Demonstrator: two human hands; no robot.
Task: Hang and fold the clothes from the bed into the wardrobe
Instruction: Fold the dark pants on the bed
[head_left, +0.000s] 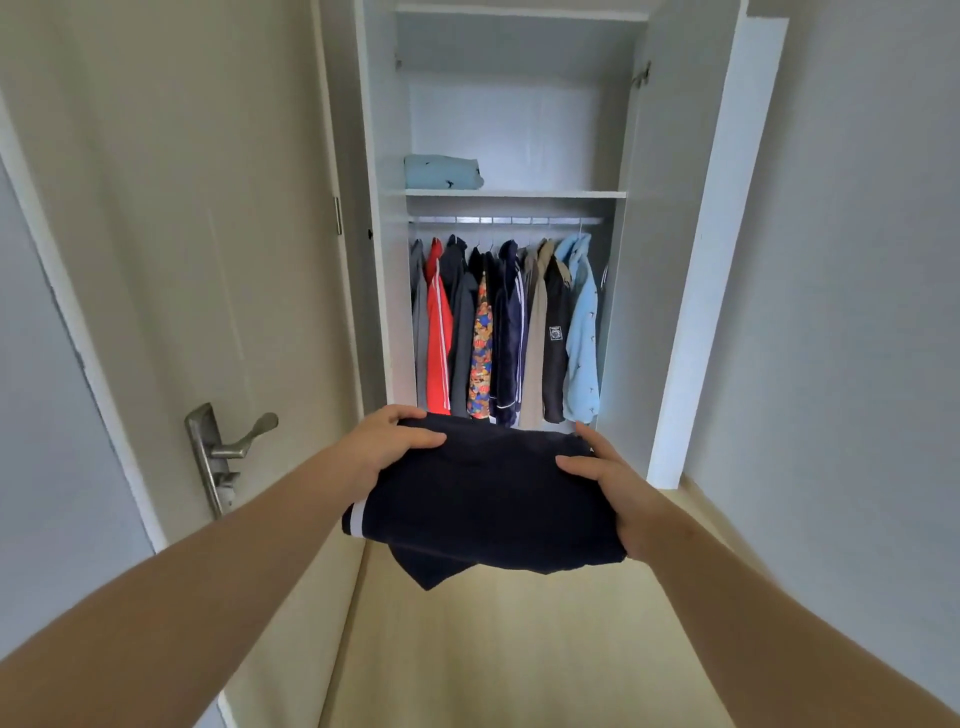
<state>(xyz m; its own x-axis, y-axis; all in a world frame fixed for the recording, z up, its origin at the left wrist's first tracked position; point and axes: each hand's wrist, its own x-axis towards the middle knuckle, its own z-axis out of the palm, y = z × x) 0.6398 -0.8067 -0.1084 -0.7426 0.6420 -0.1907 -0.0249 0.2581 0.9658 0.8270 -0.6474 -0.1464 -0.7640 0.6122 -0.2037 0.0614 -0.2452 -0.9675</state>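
A folded dark navy garment (483, 499) with a white stripe at its left edge is held out in front of me, level, with a corner drooping below. My left hand (387, 439) grips its far left side, thumb on top. My right hand (615, 486) grips its right side, thumb on top and fingers underneath. Straight ahead stands the open white wardrobe (514, 193). A folded light blue garment (441, 172) lies at the left of its shelf. Below the shelf, several hung clothes (506, 332) fill the rail (506, 220).
A beige room door (171, 260) with a metal lever handle (228, 452) stands open close on my left. The wardrobe's right door (711, 249) is swung open toward me. Light wooden floor (519, 649) runs up to the wardrobe. A grey wall (857, 312) is on the right.
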